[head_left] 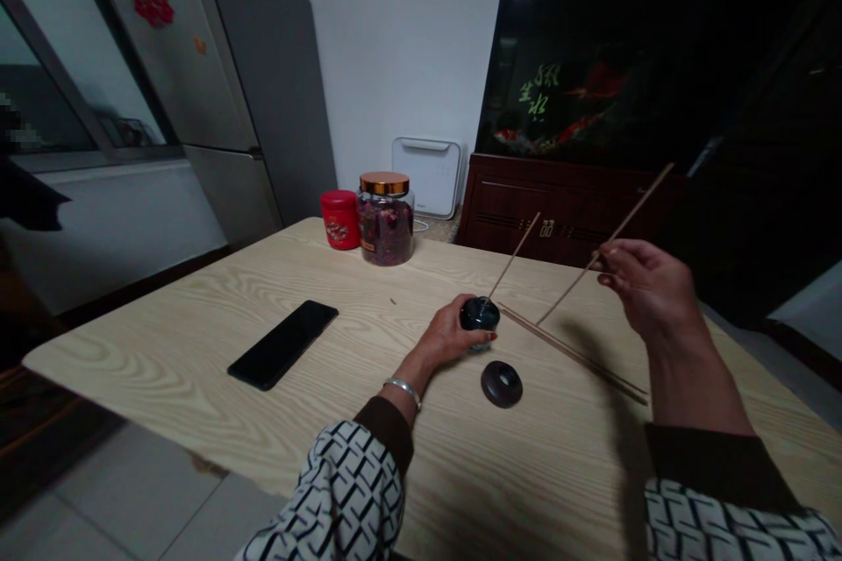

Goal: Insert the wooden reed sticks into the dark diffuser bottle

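The person's left hand point(451, 335) is curling around a small, round, glossy dark bottle point(479, 313) on the pale wood-grained table point(434, 447), and a thin brown stick point(514, 254) is slanting up from its top. To the bottle's right, I'm watching the right hand point(648, 282) pinching a second long, thin brown stick point(637, 215), its lower end pointing back toward the bottle; I can't tell whether that tip is touching the loose thin brown sticks point(579, 357) lying beneath. A round, dark-brown cap point(502, 384) is resting just on the bottle's near side.
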Action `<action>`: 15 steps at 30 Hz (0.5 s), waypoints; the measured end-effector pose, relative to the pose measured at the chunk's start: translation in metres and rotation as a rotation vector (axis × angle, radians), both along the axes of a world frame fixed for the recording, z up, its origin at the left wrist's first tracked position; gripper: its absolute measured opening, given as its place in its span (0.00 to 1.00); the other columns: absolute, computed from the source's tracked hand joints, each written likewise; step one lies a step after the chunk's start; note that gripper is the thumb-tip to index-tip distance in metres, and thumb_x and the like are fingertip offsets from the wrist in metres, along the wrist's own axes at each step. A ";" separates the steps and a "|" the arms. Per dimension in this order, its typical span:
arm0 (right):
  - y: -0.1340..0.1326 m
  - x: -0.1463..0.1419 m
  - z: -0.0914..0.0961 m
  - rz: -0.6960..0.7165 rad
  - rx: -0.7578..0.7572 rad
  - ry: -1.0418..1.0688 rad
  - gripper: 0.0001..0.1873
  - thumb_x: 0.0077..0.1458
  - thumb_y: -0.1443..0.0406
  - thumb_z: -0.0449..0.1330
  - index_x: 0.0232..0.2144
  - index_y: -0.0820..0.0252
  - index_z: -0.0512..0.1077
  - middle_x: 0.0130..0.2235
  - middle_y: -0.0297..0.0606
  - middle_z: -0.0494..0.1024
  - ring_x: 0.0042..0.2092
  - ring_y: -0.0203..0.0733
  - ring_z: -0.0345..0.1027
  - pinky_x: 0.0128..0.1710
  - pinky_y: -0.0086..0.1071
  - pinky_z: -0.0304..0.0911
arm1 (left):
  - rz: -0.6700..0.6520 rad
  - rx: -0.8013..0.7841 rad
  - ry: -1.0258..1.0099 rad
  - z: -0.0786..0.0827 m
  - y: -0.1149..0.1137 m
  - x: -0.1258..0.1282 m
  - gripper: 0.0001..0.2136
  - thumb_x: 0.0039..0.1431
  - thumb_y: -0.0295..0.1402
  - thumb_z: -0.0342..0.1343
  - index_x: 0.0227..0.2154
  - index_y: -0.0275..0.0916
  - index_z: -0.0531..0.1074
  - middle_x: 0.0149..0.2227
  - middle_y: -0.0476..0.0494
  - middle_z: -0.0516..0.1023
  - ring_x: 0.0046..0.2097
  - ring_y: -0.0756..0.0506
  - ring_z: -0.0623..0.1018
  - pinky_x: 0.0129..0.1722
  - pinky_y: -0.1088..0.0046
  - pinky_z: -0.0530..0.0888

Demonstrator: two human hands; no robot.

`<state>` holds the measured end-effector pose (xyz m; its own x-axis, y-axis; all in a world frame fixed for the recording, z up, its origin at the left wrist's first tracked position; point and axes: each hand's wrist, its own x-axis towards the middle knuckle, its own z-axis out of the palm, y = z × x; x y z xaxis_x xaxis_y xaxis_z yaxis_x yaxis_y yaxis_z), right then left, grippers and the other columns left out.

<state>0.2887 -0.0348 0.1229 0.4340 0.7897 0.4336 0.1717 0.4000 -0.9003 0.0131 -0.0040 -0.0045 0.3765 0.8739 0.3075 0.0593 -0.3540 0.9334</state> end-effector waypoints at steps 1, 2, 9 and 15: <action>-0.002 -0.007 0.005 0.011 0.061 0.134 0.11 0.43 0.60 0.71 0.30 0.56 0.76 0.30 0.32 0.78 0.29 0.34 0.71 0.24 0.24 0.65 | 0.001 -0.001 0.000 0.000 0.000 0.000 0.32 0.43 0.37 0.72 0.53 0.38 0.70 0.45 0.40 0.78 0.48 0.40 0.77 0.53 0.59 0.73; -0.004 -0.015 0.008 0.021 0.102 0.226 0.12 0.42 0.61 0.72 0.29 0.56 0.76 0.30 0.32 0.78 0.29 0.33 0.72 0.24 0.23 0.66 | 0.003 -0.002 0.004 0.000 0.000 0.000 0.33 0.43 0.38 0.72 0.54 0.38 0.70 0.45 0.40 0.78 0.48 0.40 0.77 0.53 0.59 0.73; 0.001 -0.066 0.000 0.037 0.191 0.290 0.14 0.41 0.61 0.74 0.29 0.60 0.74 0.29 0.32 0.78 0.30 0.32 0.73 0.24 0.21 0.69 | 0.016 -0.002 0.033 0.001 0.000 0.000 0.34 0.43 0.39 0.72 0.54 0.38 0.70 0.47 0.39 0.78 0.49 0.39 0.77 0.53 0.59 0.73; 0.001 -0.086 -0.010 0.087 0.170 0.089 0.13 0.46 0.60 0.71 0.31 0.59 0.73 0.29 0.32 0.77 0.30 0.33 0.72 0.26 0.25 0.70 | 0.025 0.020 0.052 0.003 -0.001 0.000 0.33 0.43 0.39 0.72 0.53 0.38 0.70 0.46 0.39 0.78 0.49 0.39 0.76 0.52 0.59 0.73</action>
<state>0.2028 -0.0342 0.1131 0.4102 0.7445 0.5268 0.0525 0.5574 -0.8286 0.0131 -0.0047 -0.0016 0.3701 0.8771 0.3060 0.1163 -0.3706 0.9215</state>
